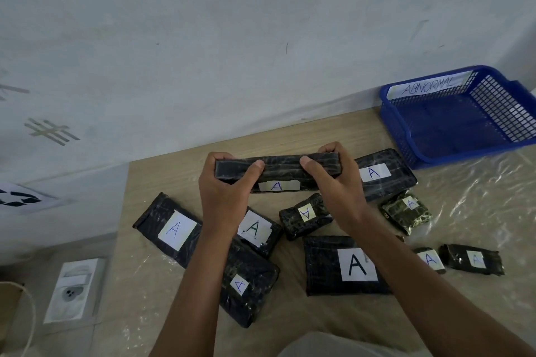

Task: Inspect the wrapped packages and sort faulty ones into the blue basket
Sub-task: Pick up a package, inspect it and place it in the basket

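Left hand [223, 191]: fingers curled round the left end of the held package [277, 172], thumb pressed on its near face.

Right hand [338, 182]: fingers wrapped over the right end of the same package, thumb on the near face, close to the left thumb.

Held package: long, black, film-wrapped, raised above the table [162, 177] and tilted edge-up; white label marked "A" on the face below the thumbs.

Just beyond the right fingers: large flat package [388, 174], labelled "A", lying on the table.

Below the right hand: small rolled package [304, 216], its label upside down; further right, small greenish-flecked package [406, 211].

Under the left wrist: package [256, 230] with a white "A" label; to its left, broad package [171, 229].

Near the forearms: package [246, 284] and large square package [345, 265]; right of these, two small packages [430, 259] [472, 259].

Far right of the fingers, against the wall: blue basket [507, 101], tagged "ABNORMAL".

Clear plastic sheet [478, 182] over the table's right part.
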Tool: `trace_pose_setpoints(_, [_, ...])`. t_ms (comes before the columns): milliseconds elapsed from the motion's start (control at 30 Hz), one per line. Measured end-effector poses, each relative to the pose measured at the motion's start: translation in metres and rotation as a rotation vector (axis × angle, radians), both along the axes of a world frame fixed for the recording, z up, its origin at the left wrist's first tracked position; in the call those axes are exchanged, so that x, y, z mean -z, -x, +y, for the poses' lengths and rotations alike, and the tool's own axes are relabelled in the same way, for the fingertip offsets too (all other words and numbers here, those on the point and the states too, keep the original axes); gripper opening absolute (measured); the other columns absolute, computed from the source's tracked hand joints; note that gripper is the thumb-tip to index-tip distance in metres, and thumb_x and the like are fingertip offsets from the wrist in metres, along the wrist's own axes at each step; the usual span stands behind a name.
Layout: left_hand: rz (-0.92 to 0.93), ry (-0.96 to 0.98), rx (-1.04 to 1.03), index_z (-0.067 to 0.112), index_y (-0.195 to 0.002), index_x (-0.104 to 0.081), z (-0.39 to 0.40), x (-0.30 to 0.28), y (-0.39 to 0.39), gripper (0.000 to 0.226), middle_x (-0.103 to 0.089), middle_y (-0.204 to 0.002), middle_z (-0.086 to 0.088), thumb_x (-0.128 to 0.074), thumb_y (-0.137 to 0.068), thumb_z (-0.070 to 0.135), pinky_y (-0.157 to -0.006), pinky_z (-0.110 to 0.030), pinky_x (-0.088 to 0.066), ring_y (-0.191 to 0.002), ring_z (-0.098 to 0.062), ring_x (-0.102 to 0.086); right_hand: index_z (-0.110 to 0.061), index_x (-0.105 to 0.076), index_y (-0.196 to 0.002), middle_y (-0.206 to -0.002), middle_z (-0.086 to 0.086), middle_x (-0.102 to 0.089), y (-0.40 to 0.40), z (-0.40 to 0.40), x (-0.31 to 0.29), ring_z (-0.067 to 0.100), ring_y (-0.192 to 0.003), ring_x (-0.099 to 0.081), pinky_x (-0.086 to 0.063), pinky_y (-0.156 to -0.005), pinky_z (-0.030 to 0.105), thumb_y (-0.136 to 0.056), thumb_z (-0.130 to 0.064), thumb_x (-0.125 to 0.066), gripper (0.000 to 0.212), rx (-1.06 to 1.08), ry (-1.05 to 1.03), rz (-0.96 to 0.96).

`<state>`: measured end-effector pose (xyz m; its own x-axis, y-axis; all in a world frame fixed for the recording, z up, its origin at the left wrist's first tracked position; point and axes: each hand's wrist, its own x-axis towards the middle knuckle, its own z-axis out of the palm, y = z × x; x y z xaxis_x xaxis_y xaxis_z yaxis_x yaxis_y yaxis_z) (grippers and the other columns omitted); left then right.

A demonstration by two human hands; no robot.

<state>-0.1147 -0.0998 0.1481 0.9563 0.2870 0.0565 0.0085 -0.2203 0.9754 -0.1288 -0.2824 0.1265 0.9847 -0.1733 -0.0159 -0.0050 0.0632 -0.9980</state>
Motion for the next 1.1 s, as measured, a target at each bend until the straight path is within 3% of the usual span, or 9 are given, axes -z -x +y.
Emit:
trace_pose_setpoints(167, [0.034, 0.077, -0.038, 0.022, -0.083, -0.056, 0.0, 0.004, -0.002, 0.027, -0.056, -0.073, 0.008, -0.083, -0.085, 0.019, -0.063, -0.019, -0.049, -0.062, -0.001, -0.054, -0.012, -0.051, -0.082, -0.081, 0.011, -0.046, -0.001, -0.003, -0.005, 0.023, -0.079, -0.045, -0.041, -0.076, 0.038, -0.095, -0.031, -0.054, 0.023, 0.019, -0.082, -0.072])
trace_pose_setpoints(333, [0.05, 0.161, -0.025, 0.018, -0.091, -0.061, -0.006, 0.004, -0.001, 0.021, -0.062, -0.083, 0.005, -0.081, -0.086, 0.022, -0.065, -0.013, -0.05, -0.068, 0.002, -0.06, -0.001, -0.039, -0.075, -0.069, 0.009, -0.034, -0.005, -0.003, -0.006, 0.02, -0.064, -0.031, -0.031, -0.06, 0.039, -0.093, -0.019, -0.052, 0.029, 0.114, 0.062, -0.085])
trace_pose_setpoints(433, [0.091, 0.226, -0.069, 0.022, -0.09, -0.063, -0.003, 0.006, -0.004, 0.022, -0.065, -0.086, 0.004, -0.084, -0.084, 0.022, -0.072, -0.022, -0.055, -0.077, -0.007, -0.064, -0.004, -0.05, -0.079, -0.074, 0.021, -0.045, -0.001, -0.005, -0.003, 0.032, -0.067, -0.041, -0.041, -0.066, 0.044, -0.096, -0.045, -0.063, 0.046, 0.088, -0.041, -0.107])
trace_pose_setpoints(567, [0.172, 0.478, -0.057, 0.016, -0.088, -0.061, -0.003, 0.007, -0.009, 0.017, -0.066, -0.083, -0.002, -0.078, -0.088, 0.013, -0.075, -0.037, -0.056, -0.078, -0.017, -0.066, 0.007, -0.058, -0.12, -0.119, 0.032, -0.063, 0.001, -0.003, -0.003, 0.036, -0.11, -0.064, -0.056, -0.088, 0.043, -0.085, -0.076, -0.059, 0.09, 0.093, -0.346, -0.015])
trace_pose_setpoints(700, [0.236, 0.516, -0.057, 0.015, -0.097, -0.063, -0.006, 0.013, -0.009, 0.023, -0.068, -0.104, -0.012, -0.082, -0.087, 0.024, -0.084, -0.038, -0.057, -0.091, -0.022, -0.069, 0.002, -0.054, -0.121, -0.116, 0.019, -0.063, -0.002, 0.007, -0.004, 0.03, -0.105, -0.061, -0.052, -0.086, 0.041, -0.091, -0.057, -0.064, 0.067, 0.156, -0.521, 0.059])
trace_pose_setpoints(800, [0.199, 0.19, -0.008, 0.025, -0.122, -0.063, -0.006, 0.014, -0.007, 0.039, -0.067, -0.123, 0.0, -0.08, -0.088, 0.035, -0.083, -0.02, -0.057, -0.112, -0.013, -0.067, -0.014, -0.056, -0.105, -0.105, 0.011, -0.063, -0.003, 0.007, -0.006, 0.024, -0.098, -0.061, -0.052, -0.08, 0.04, -0.098, -0.042, -0.057, 0.029, 0.204, -0.532, 0.052])
trace_pose_setpoints(900, [0.094, -0.068, 0.067, 0.031, -0.13, -0.061, -0.012, 0.01, -0.006, 0.039, -0.064, -0.13, 0.013, -0.073, -0.094, 0.039, -0.106, -0.034, -0.05, -0.124, -0.001, -0.058, -0.019, -0.054, -0.104, -0.1, 0.008, -0.061, -0.005, 0.006, -0.011, 0.021, -0.093, -0.062, -0.056, -0.08, 0.041, -0.098, -0.035, -0.061, 0.019, 0.181, -0.444, -0.009])
trace_pose_setpoints(1000, [0.001, -0.077, 0.178, 0.031, -0.13, -0.062, -0.032, 0.0, -0.008, 0.04, -0.065, -0.129, 0.013, -0.06, -0.096, 0.052, -0.108, -0.043, -0.05, -0.123, -0.003, -0.06, -0.019, -0.054, -0.104, -0.091, 0.0, -0.061, -0.005, 0.01, -0.013, 0.014, -0.083, -0.061, -0.057, -0.073, 0.034, -0.1, -0.029, -0.064, 0.014, 0.196, -0.304, -0.062])
trace_pose_setpoints(1100, [-0.06, 0.028, 0.316, 0.025, -0.12, -0.065, -0.058, -0.008, -0.01, 0.043, -0.07, -0.113, 0.001, -0.051, -0.096, 0.058, -0.094, -0.036, -0.056, -0.107, -0.014, -0.068, -0.02, -0.056, -0.108, -0.09, -0.004, -0.064, -0.003, 0.017, -0.014, 0.018, -0.085, -0.063, -0.057, -0.077, 0.043, -0.102, -0.029, -0.062, 0.012, 0.179, -0.245, -0.084])
